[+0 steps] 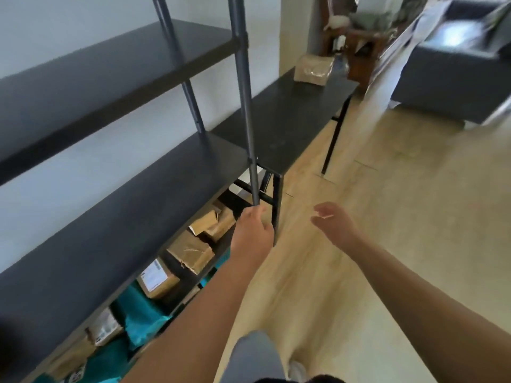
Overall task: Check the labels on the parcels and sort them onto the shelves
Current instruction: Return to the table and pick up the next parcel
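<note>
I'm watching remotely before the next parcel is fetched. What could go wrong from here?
Possible risks:
1. The lowest shelf already looks crowded with brown parcels and teal bags, so another could jam there or hide a label.
2. The remaining parcel sits far off on the black table; both the left hand and the right hand are empty, and the table leg is close.

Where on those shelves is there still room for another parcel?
The middle shelf and the top shelf are bare, as is most of the black table before its lone parcel. The bottom level is crowded with brown parcels.
</note>
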Demonstrator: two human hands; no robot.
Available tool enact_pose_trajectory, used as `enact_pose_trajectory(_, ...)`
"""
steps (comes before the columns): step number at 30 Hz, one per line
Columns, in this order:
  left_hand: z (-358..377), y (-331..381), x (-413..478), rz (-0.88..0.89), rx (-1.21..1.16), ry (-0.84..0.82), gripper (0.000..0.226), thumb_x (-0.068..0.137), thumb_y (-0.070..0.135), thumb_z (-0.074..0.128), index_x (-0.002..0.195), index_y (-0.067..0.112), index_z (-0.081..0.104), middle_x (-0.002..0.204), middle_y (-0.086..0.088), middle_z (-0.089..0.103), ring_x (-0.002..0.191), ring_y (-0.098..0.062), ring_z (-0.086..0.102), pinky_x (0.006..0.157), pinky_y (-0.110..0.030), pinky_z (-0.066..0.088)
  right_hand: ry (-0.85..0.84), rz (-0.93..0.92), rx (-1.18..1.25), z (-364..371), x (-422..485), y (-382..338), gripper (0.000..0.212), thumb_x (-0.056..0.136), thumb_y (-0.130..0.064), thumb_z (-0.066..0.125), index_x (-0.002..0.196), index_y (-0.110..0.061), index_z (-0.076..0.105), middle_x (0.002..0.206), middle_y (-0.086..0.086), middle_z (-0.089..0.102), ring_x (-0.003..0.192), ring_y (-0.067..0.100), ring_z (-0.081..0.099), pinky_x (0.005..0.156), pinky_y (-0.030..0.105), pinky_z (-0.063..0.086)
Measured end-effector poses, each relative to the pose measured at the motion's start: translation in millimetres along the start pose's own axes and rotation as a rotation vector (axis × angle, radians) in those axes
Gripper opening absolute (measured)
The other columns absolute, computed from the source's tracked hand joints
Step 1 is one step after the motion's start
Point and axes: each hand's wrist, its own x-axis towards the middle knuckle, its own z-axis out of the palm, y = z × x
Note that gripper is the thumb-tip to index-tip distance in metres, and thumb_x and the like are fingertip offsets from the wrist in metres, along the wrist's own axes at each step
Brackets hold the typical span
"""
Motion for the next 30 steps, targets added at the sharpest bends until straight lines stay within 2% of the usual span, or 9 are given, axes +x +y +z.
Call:
enact_pose_trajectory(3,17.3,25.2,37.1,0.028,-0.039,-0.024,0.044,0.096,0.017,0.054,0.14,0.018,0.049,0.141,-0.002,0.048,0.123,-0.016,0.051,0.095,-0.028,0.043,-0.007,0.01,-0.043,-23.0,28.1,-3.5,0.041,0.094,-0.027,0.058,0.134,-0.022,0.051,0.128,-0.003,0.055,0.117,0.018,0.054,0.083,0.028,0.039)
enact_pose_trajectory(5,29.9,37.8,68.9,0.047,-0.058,-0.023,0.044,0.095,0.015,0.053,0.139,0.018,0.051,0.138,-0.002,0.049,0.118,-0.015,0.053,0.089,-0.024,0.043,-0.007,0.009,-0.058,-32.7,52.9,-5.6,0.042,0.094,-0.027,0.058,0.136,-0.024,0.049,0.134,-0.002,0.053,0.121,0.018,0.053,0.085,0.029,0.042)
enact_pose_trajectory(10,57.1,71.7,168.4,0.076,-0.072,-0.099,0.046,0.095,0.015,0.052,0.14,0.02,0.048,0.14,-0.001,0.047,0.118,-0.018,0.054,0.091,-0.03,0.049,0.037,0.031,-0.078,-61.5,132.4,-11.5,0.043,0.094,-0.028,0.058,0.135,-0.025,0.049,0.135,-0.001,0.053,0.121,0.018,0.053,0.089,0.032,0.046)
enact_pose_trajectory(13,64.4,95.9,224.0,0.089,-0.067,-0.114,0.047,0.095,0.015,0.05,0.141,0.021,0.046,0.142,0.0,0.044,0.117,-0.015,0.052,0.082,-0.025,0.042,0.072,0.061,-0.107,-86.2,181.4,-18.4,0.043,0.093,-0.029,0.059,0.134,-0.025,0.05,0.133,-0.001,0.056,0.118,0.018,0.055,0.091,0.033,0.048)
enact_pose_trajectory(17,73.8,127.2,291.5,0.144,-0.067,-0.214,0.049,0.095,0.015,0.051,0.143,0.021,0.044,0.144,0.001,0.042,0.118,-0.013,0.05,0.08,-0.021,0.041,0.143,0.091,-0.096,-119.5,238.5,-24.0,0.042,0.093,-0.029,0.06,0.133,-0.023,0.053,0.129,0.0,0.056,0.115,0.017,0.055,0.091,0.033,0.048)
enact_pose_trajectory(20,85.5,152.4,337.8,0.166,-0.07,-0.242,0.048,0.096,0.014,0.05,0.143,0.02,0.044,0.145,0.0,0.042,0.12,-0.014,0.049,0.084,-0.022,0.041,0.175,0.116,-0.059,-141.9,275.4,-20.8,0.041,0.092,-0.029,0.06,0.132,-0.023,0.054,0.128,-0.001,0.057,0.113,0.016,0.055,0.086,0.03,0.047)
enact_pose_trajectory(22,97.2,170.9,367.0,0.168,-0.075,-0.258,0.048,0.096,0.014,0.05,0.142,0.021,0.045,0.144,0.001,0.043,0.115,-0.011,0.051,0.083,-0.023,0.044,0.185,0.124,-0.057,-157.2,301.5,-16.1,0.04,0.092,-0.031,0.061,0.131,-0.025,0.054,0.128,-0.001,0.057,0.113,0.016,0.055,0.086,0.029,0.046)
enact_pose_trajectory(26,128.0,211.1,427.6,0.151,-0.059,-0.264,0.048,0.095,0.017,0.052,0.142,0.021,0.046,0.143,0.0,0.044,0.118,-0.015,0.052,0.095,-0.035,0.05,0.18,0.124,-0.07,-193.9,362.9,-11.7,0.041,0.092,-0.031,0.061,0.132,-0.025,0.054,0.129,-0.001,0.057,0.115,0.016,0.055,0.089,0.031,0.046)
enact_pose_trajectory(30,155.4,249.2,486.4,0.123,-0.079,-0.22,0.047,0.096,0.019,0.053,0.142,0.021,0.045,0.144,0.0,0.043,0.122,-0.015,0.05,0.097,-0.032,0.046,0.143,0.078,-0.086,-234.5,435.9,-11.2,0.043,0.093,-0.028,0.06,0.135,-0.024,0.051,0.132,0.0,0.055,0.118,0.018,0.054,0.091,0.032,0.046)
